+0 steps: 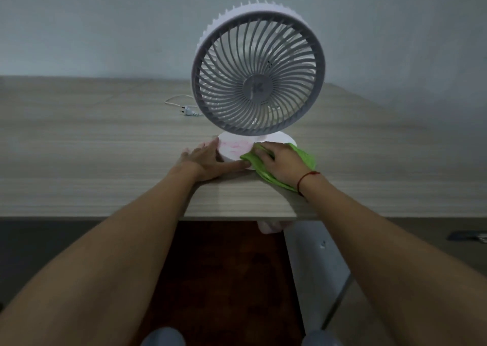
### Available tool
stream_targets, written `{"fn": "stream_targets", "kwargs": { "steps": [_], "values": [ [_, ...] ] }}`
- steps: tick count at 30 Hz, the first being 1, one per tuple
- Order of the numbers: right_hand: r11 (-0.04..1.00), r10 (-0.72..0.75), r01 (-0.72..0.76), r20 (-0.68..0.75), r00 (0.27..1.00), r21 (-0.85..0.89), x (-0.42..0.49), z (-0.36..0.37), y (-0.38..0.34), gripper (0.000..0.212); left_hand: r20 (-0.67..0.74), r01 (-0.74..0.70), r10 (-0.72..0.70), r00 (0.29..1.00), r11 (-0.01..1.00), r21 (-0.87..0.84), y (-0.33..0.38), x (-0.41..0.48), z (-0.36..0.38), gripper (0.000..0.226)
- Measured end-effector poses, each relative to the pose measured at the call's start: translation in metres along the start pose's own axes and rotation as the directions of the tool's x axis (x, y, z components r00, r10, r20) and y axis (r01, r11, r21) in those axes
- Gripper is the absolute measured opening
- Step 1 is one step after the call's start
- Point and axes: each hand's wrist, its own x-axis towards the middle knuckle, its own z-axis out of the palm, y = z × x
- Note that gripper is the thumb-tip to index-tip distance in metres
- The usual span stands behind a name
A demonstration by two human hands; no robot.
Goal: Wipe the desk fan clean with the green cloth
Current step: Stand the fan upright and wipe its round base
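The fan (258,82) stands upright on the desk (105,148), slightly right of the middle and towards the near edge. Its round grille faces the camera, tipped a little back. Its white round base (234,148) sits on the wood below the grille and carries faint pink smears across the top.

The left hand (205,161) lies released on the desk against the left side of the base. Its fingers are straight and touch the rim, and the thumb stretches out along the near edge of the base, its tip almost reaching the cloth (257,168).

The cloth is green and bunched. It covers the right part of the base and spills onto the desk on the near and right sides. The right hand (284,161) rests on top of it, grasping it with bent fingers that press it down onto the base. A red string bracelet (307,178) circles the right wrist.

Left of the fan and farther back, a white cord (176,98) loops on the desk and ends in a plug (187,110) lying flat, apart from the base. A plain pale wall (105,29) rises behind the desk. Both forearms reach in from the near side over the desk's front edge. Below that edge the picture is dim; a white panel stands under the right part of the desk.
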Motion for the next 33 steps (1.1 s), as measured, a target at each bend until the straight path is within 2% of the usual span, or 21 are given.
{"fn": "stream_targets", "kwargs": {
  "steps": [3, 8, 10, 19, 24, 30, 33],
  "values": [
    [1.000, -0.017, 0.017, -0.010, 1.000, -0.007, -0.006, -0.013, 0.016, 0.034, -0.002, -0.005, 0.005, 1.000, 1.000, 0.002, 0.002, -0.003, -0.002, 0.133],
    [0.969, 0.246, -0.246, -0.088, 0.965, 0.003, 0.010, -0.023, 0.044, 0.036, 0.025, 0.018, -0.018, 1.000, 1.000, 0.006, 0.001, -0.001, -0.001, 0.136],
    [0.957, 0.291, -0.291, -0.075, 0.954, 0.010, 0.022, -0.018, 0.037, 0.037, 0.036, 0.024, -0.024, 0.999, 1.000, 0.010, 0.001, 0.002, 0.001, 0.139],
    [0.990, 0.119, -0.124, 0.068, 0.991, 0.067, 0.018, 0.001, -0.004, 0.037, 0.032, 0.026, -0.026, 0.999, 1.000, 0.009, 0.000, 0.004, 0.002, 0.143],
    [0.990, -0.026, 0.019, 0.050, 0.998, 0.141, -0.004, -0.013, 0.002, 0.029, 0.031, 0.010, -0.010, 0.999, 1.000, 0.009, 0.000, 0.002, 0.000, 0.139],
    [0.972, 0.219, -0.215, -0.032, 0.975, 0.094, 0.013, -0.023, 0.030, 0.030, 0.009, 0.035, -0.035, 0.999, 0.999, 0.007, 0.001, 0.003, 0.001, 0.137],
    [0.967, 0.255, -0.255, -0.012, 0.967, -0.015, 0.031, -0.008, 0.015, 0.038, 0.013, 0.045, -0.045, 0.999, 0.999, 0.002, 0.001, 0.004, 0.002, 0.136]
  ]
}}
